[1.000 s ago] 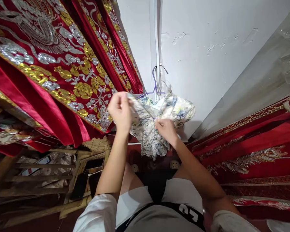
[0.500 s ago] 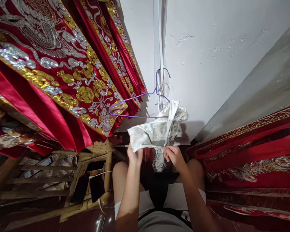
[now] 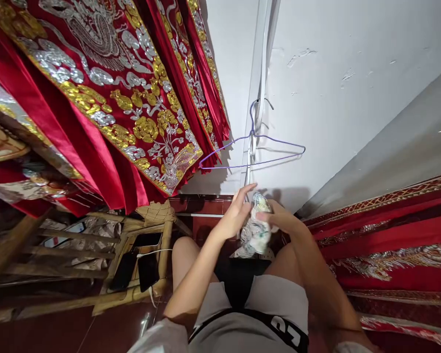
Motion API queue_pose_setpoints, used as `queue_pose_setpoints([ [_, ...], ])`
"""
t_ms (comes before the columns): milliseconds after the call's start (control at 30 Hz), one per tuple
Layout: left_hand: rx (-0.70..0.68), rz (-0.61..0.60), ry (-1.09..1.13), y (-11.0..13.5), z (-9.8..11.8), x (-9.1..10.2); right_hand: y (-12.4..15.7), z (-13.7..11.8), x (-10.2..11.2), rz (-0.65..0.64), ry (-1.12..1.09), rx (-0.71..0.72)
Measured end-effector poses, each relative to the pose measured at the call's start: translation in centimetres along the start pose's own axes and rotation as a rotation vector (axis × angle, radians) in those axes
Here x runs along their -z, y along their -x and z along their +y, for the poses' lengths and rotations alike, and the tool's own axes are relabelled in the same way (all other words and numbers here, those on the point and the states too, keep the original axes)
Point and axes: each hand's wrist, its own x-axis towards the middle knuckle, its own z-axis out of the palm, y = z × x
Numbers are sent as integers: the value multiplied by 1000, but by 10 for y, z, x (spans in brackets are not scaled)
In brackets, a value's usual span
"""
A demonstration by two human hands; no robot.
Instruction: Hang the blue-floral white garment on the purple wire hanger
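Note:
A white garment [image 3: 259, 233] with a faint blue and green floral print hangs bunched up above my knees. My right hand [image 3: 281, 218] grips it from the right side, the fingers partly blurred. On the other side is my left hand [image 3: 237, 215], its fingers stretched out and apart, close to the cloth; whether they touch it I cannot tell. A purple wire hanger [image 3: 228, 167] hangs bare above both hands, by the white strip on the wall.
Red sequined cloths [image 3: 145, 128] hang at the left, and more red embroidered fabric [image 3: 400, 245] is at the right. Phones [image 3: 148, 271] and a white cable lie on a bamboo stool [image 3: 165, 262] at lower left. A white wall [image 3: 327, 113] stands in front.
The garment has come off the hanger and is now lower and bunched together. My left hand has let go of its edge and moved up and right. The hanger is bare.

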Motion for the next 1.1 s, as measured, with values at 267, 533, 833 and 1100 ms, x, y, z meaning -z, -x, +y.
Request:
queue_pose_setpoints([
  [267,263,-415,-426,24,-23,61,-30,-50,57,534,450,316],
  [533,406,-491,-758,42,-3,125,-78,12,91,482,702,317],
  [833,369,-31,-873,-4,-23,151,-11,17,89,521,743,404],
  [1100,47,233,-389,-63,-17,107,-2,7,73,501,635,474],
])
